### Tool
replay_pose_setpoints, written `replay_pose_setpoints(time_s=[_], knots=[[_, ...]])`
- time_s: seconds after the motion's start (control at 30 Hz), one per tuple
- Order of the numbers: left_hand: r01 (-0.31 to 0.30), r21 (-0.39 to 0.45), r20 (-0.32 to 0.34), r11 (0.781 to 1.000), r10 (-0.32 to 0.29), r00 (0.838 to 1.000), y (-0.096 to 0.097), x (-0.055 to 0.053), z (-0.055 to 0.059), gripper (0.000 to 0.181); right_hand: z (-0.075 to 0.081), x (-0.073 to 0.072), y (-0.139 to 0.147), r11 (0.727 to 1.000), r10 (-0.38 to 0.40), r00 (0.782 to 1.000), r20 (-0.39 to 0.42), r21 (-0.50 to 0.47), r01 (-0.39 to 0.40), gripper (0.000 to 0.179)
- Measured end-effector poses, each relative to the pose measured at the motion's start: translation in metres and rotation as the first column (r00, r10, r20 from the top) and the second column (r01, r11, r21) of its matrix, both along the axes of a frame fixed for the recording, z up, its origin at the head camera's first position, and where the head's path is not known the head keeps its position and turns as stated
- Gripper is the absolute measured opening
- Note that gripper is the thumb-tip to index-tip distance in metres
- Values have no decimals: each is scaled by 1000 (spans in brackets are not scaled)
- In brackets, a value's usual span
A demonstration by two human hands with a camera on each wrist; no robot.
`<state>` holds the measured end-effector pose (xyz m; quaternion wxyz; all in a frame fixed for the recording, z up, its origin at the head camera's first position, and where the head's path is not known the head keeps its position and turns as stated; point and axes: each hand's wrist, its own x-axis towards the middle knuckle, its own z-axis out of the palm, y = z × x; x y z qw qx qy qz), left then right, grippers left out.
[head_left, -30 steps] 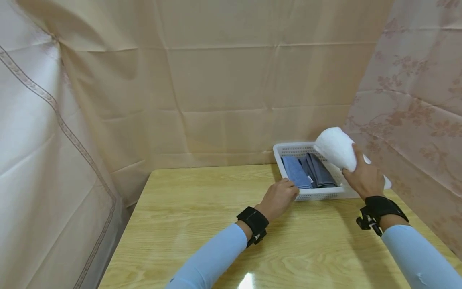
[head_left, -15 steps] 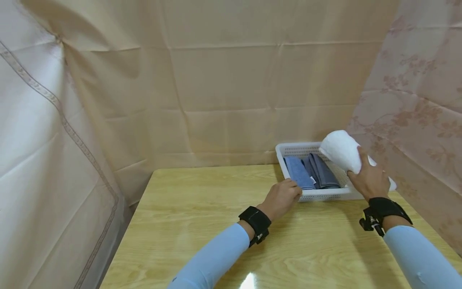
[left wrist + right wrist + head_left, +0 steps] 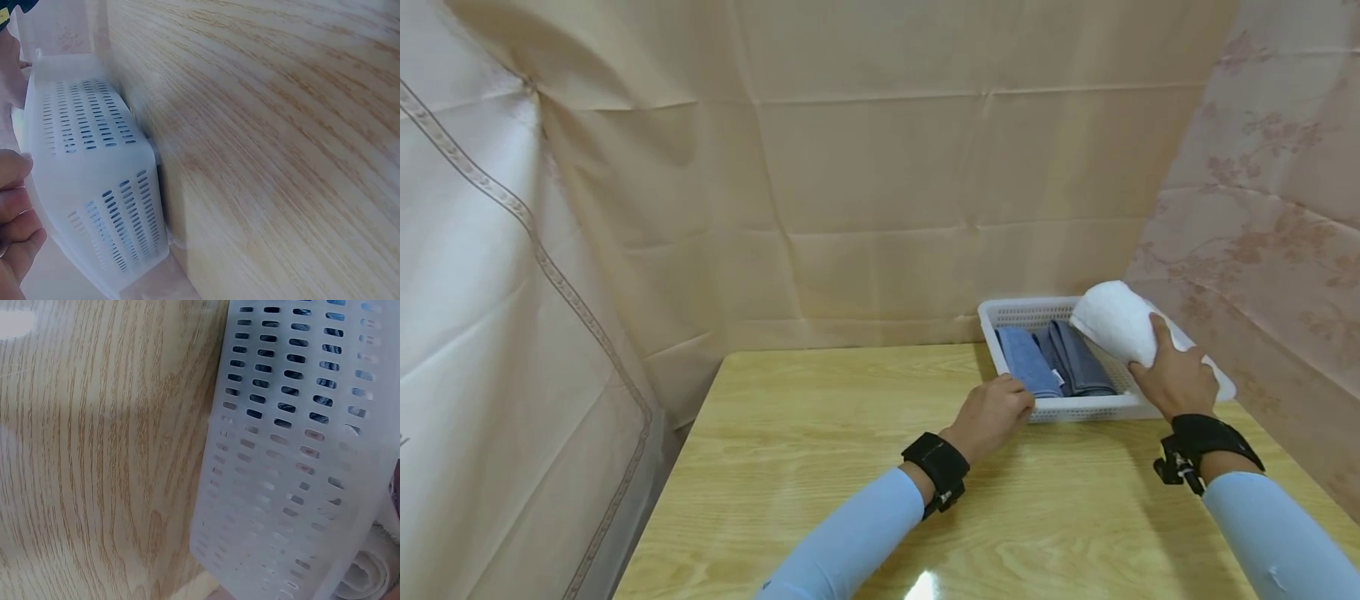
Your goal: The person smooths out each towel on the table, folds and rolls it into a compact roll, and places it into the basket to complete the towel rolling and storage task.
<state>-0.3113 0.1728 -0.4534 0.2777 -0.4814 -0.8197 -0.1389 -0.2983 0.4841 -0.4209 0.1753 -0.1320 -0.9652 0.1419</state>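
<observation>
A white perforated plastic basket (image 3: 1093,409) stands at the table's far right corner. My left hand (image 3: 991,417) grips its near left corner; in the left wrist view the fingers (image 3: 15,203) curl at the rim. With my right hand (image 3: 1178,381) I hold a rolled white towel (image 3: 1114,320), lowered into the basket's right side and slightly tilted. Its spiral end (image 3: 362,575) shows in the right wrist view. Inside on the left lie a folded blue towel (image 3: 1027,360) and, beside it, a folded dark grey-blue cloth (image 3: 1081,360) with a small white tag between them.
A beige curtain (image 3: 865,208) hangs behind the wooden table (image 3: 820,433). To the right, close to the basket, is a pinkish floral curtain (image 3: 1277,250). A pale curtain (image 3: 490,350) covers the left side.
My right hand has lowered the white towel further into the basket, its tilt lessening. My left hand keeps its grip on the corner. The head view has shifted slightly.
</observation>
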Motion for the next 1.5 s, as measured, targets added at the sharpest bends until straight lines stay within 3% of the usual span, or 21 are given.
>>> replay_pose_setpoints(time_s=[0.23, 0.57, 1.23, 1.5], knots=[[-11, 6, -2, 1000, 11, 1000, 0, 2, -1, 11, -8, -1, 2, 1000, 6, 1000, -13, 17, -6, 89], [-19, -37, 6, 999, 19, 1000, 0, 8, -4, 11, -21, 4, 3, 999, 4, 997, 82, -39, 0, 90], [-33, -20, -4, 999, 33, 999, 1, 3, 0, 13, -5, -4, 4, 994, 21, 955, 295, -107, 11, 91], [-26, -13, 0, 1000, 26, 1000, 2, 1, 2, 20, -4, -8, 12, 996, 35, 947, 319, -89, -7, 93]])
